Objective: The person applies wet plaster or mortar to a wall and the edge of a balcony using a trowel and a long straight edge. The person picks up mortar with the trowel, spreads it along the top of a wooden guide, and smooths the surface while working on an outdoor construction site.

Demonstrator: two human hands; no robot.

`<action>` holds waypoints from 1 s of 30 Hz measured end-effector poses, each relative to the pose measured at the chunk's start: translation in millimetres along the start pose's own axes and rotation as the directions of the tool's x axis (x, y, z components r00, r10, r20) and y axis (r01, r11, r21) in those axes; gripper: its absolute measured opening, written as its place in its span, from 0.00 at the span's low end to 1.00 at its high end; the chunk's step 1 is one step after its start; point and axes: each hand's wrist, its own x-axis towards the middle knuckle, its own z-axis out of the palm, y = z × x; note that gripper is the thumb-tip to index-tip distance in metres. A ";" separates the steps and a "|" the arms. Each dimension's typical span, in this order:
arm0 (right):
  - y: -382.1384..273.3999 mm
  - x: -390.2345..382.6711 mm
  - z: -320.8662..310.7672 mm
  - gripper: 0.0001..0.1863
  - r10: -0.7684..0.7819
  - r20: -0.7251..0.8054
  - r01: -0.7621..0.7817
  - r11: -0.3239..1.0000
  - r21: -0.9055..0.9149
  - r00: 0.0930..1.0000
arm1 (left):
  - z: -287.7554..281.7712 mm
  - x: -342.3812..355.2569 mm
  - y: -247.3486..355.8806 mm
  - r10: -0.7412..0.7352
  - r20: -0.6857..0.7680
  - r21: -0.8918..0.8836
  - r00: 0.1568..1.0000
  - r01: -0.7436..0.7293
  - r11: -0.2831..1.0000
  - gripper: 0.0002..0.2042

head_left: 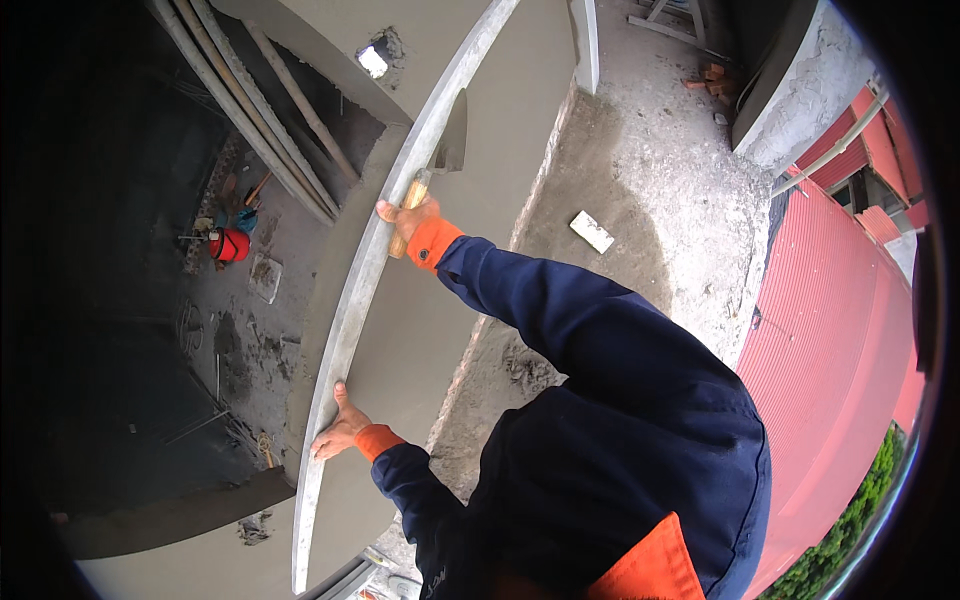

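Note:
A long pale metal straightedge (357,295) runs from the top of the head view to the lower left, along a smooth grey plastered wall (530,110). My left hand (340,428) grips its lower part, thumb extended along the bar. Farther up, my right hand (412,218) has its thumb on the bar's face. Pressed against the bar in that same hand is a tool's wooden handle (412,200). What the handle belongs to, I cannot make out. Both sleeves are dark blue with orange cuffs.
Past the bar, a dim room holds leaning poles (245,95), a red bucket (229,244) and scattered debris. Right of the wall runs a rough concrete ledge (690,190) bearing a white block (592,231). Broken bricks (713,82) lie farther off. Red corrugated roofing (820,290) lies beyond the ledge.

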 end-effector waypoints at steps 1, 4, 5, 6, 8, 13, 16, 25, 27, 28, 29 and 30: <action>0.7 -0.5 -7.7 0.29 -0.088 0.064 0.085 0.995 0.042 0.994 | -1.2 -2.2 5.9 -0.031 0.041 0.013 0.999 0.030 0.999 0.76; 9.3 3.9 -30.5 0.30 -0.171 -0.064 0.154 0.964 -0.217 0.983 | -7.9 4.9 7.9 -0.067 0.093 0.045 0.993 0.063 0.997 0.76; 20.8 7.6 -50.1 0.29 -0.163 -0.065 0.144 0.963 -0.230 0.985 | -7.6 6.9 5.7 -0.072 0.099 0.047 0.992 0.068 0.997 0.76; 31.6 10.9 -73.2 0.29 -0.163 -0.063 0.143 0.960 -0.242 0.985 | -10.7 9.7 8.2 -0.056 0.106 0.053 0.993 0.051 0.997 0.76; 38.2 -10.0 -113.0 0.28 -0.084 0.041 0.092 0.963 -0.253 0.996 | -3.7 27.7 -39.5 -0.026 -0.010 0.088 1.000 0.026 0.996 0.75; 15.5 4.7 -203.3 0.26 -0.146 0.040 0.133 0.708 -0.693 0.988 | 2.7 16.3 -10.5 0.019 0.099 -0.240 0.995 0.006 0.971 0.60; 22.1 15.8 -216.8 0.26 -0.209 0.135 0.242 0.660 -0.712 0.969 | -17.0 -16.3 35.5 -0.012 0.149 -0.311 0.989 0.059 0.948 0.56; 85.6 15.7 -185.2 0.25 -0.407 0.530 0.667 0.508 -0.545 0.744 | -10.3 -13.3 18.8 0.005 0.086 -0.419 0.996 0.032 0.908 0.47; 112.9 17.3 -184.4 0.24 -0.519 0.528 0.740 0.439 -0.510 0.672 | -18.0 -17.9 36.8 0.008 0.176 -0.507 0.984 0.084 0.858 0.47; 122.0 13.1 -180.6 0.24 -0.490 0.582 0.761 0.403 -0.509 0.649 | -21.7 -21.8 37.9 0.004 0.221 -0.542 0.975 0.120 0.832 0.48; 129.9 8.5 -173.6 0.23 -0.461 0.630 0.781 0.368 -0.505 0.625 | -20.6 -18.9 32.3 0.009 0.171 -0.514 0.985 0.082 0.854 0.48; 136.2 -0.5 -170.1 0.23 -0.424 0.671 0.794 0.335 -0.508 0.608 | -18.7 -15.1 22.1 0.019 0.132 -0.477 0.991 0.046 0.878 0.48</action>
